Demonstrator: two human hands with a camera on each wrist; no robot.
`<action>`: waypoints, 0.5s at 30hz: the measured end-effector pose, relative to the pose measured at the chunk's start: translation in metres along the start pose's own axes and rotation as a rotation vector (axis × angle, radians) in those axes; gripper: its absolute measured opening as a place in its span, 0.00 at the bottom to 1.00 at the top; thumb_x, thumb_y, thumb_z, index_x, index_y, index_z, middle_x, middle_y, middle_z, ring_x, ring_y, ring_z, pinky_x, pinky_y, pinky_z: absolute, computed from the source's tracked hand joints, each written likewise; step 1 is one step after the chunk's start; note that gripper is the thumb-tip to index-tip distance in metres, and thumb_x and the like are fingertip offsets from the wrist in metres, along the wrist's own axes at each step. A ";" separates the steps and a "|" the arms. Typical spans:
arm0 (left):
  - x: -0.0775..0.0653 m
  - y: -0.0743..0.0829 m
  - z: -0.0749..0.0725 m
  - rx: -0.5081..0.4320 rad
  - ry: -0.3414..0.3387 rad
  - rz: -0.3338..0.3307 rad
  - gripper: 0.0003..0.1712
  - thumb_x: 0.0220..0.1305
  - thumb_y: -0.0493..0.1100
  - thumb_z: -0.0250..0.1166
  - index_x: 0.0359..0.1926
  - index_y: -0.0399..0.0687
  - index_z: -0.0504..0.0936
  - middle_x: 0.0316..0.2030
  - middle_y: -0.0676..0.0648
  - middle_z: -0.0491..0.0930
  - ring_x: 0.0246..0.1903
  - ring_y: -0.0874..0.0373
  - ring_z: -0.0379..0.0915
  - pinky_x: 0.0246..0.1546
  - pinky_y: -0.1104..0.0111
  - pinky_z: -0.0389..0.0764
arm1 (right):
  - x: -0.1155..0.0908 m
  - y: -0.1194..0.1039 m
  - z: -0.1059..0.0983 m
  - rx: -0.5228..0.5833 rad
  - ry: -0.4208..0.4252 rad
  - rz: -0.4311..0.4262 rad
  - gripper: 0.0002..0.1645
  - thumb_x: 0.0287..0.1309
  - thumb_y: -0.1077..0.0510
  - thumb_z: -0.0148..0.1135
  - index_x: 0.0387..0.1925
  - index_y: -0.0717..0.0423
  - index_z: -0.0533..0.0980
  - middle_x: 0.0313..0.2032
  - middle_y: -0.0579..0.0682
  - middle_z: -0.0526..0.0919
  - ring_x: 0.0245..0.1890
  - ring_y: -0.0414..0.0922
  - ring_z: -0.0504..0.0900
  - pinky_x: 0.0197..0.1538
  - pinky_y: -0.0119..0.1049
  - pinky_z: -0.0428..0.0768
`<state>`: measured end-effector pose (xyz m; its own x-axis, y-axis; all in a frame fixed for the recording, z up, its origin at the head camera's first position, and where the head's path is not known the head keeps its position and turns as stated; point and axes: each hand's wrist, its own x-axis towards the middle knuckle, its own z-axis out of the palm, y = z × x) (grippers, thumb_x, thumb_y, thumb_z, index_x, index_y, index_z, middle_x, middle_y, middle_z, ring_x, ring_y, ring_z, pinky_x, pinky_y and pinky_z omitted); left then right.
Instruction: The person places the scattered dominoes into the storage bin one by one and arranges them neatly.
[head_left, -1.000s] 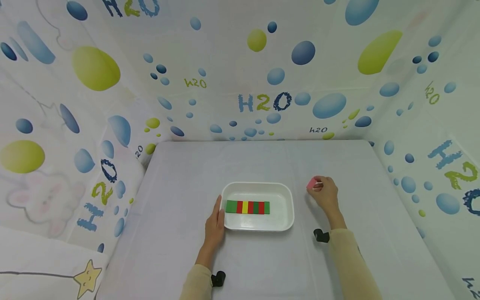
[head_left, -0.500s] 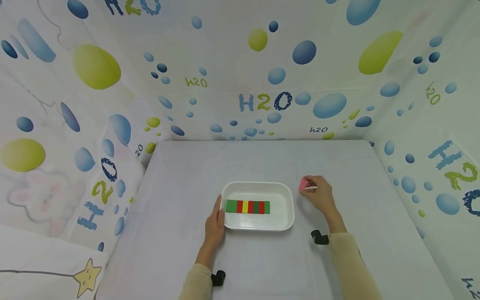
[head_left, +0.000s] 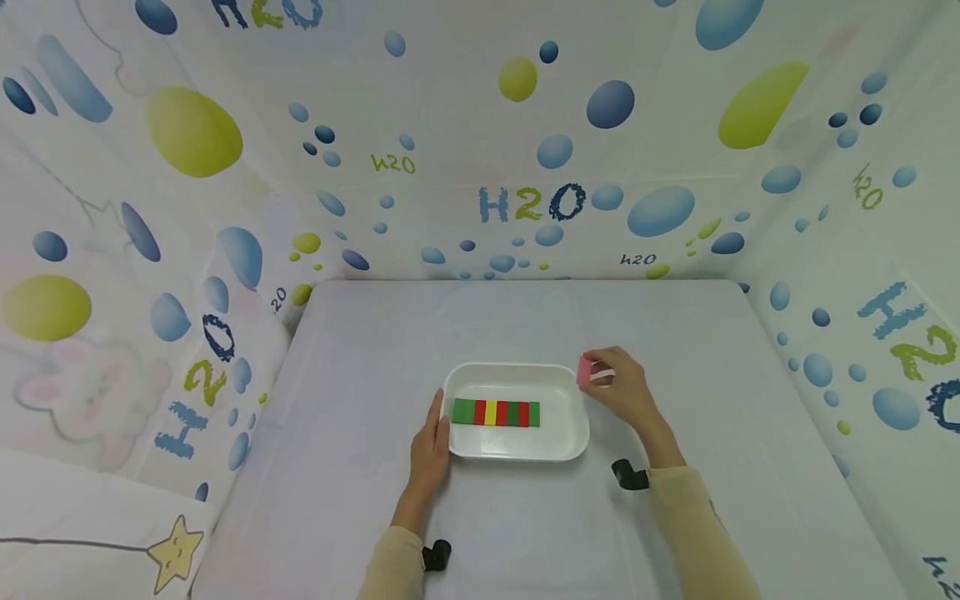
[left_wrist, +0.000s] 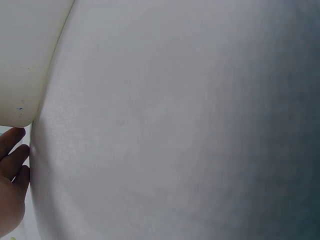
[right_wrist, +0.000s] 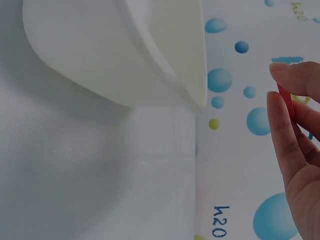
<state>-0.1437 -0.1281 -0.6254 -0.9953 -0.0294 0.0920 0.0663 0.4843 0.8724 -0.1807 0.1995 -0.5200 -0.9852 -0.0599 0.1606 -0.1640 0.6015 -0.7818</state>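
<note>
A white rectangular tray [head_left: 555,437] with rounded corners stands on the table. Inside it lies a straight row of small flat tiles [head_left: 491,413] in green, red and yellow, side by side. My left hand [head_left: 430,454] rests along the tray's left end, fingers fairly straight against its outer wall; the left wrist view shows fingertips [left_wrist: 19,150] right at the tray's side. Between thumb and fingertips, my right hand [head_left: 622,387] pinches a small thin pink tile [head_left: 583,370], held on edge right by the tray's upper right rim.
A white cloth covers the table [head_left: 525,533]. Behind it and on both sides hang white curtains [head_left: 450,108] printed with blue and green bubbles and H2O lettering. A black device sits at each wrist, the right one [head_left: 630,475] below that hand.
My right hand has moved left with the pink tile, from beside the tray to its right rim. The left hand, tray and row of tiles have stayed in place.
</note>
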 end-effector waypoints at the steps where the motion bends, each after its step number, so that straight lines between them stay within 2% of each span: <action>1: 0.000 0.000 0.000 0.001 0.001 0.003 0.29 0.78 0.48 0.43 0.76 0.56 0.56 0.71 0.44 0.63 0.70 0.44 0.61 0.69 0.48 0.64 | 0.000 -0.001 0.001 -0.008 -0.007 -0.005 0.30 0.46 0.70 0.73 0.54 0.66 0.76 0.48 0.60 0.77 0.45 0.54 0.82 0.46 0.40 0.86; 8: 0.000 -0.001 0.000 0.002 0.005 0.014 0.29 0.78 0.48 0.43 0.76 0.56 0.56 0.71 0.44 0.63 0.70 0.44 0.61 0.69 0.48 0.64 | -0.001 -0.011 0.006 0.002 -0.042 -0.047 0.29 0.46 0.71 0.73 0.53 0.66 0.76 0.48 0.61 0.77 0.44 0.54 0.82 0.45 0.40 0.86; 15: 0.001 0.000 0.000 -0.003 0.001 0.006 0.29 0.78 0.48 0.43 0.76 0.56 0.56 0.72 0.45 0.63 0.70 0.45 0.61 0.69 0.49 0.63 | -0.001 -0.014 0.014 -0.043 -0.072 -0.098 0.27 0.47 0.69 0.73 0.52 0.65 0.77 0.47 0.59 0.78 0.44 0.53 0.82 0.44 0.42 0.86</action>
<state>-0.1442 -0.1280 -0.6253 -0.9948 -0.0275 0.0982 0.0729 0.4816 0.8734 -0.1783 0.1801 -0.5178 -0.9659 -0.1759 0.1901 -0.2587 0.6235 -0.7378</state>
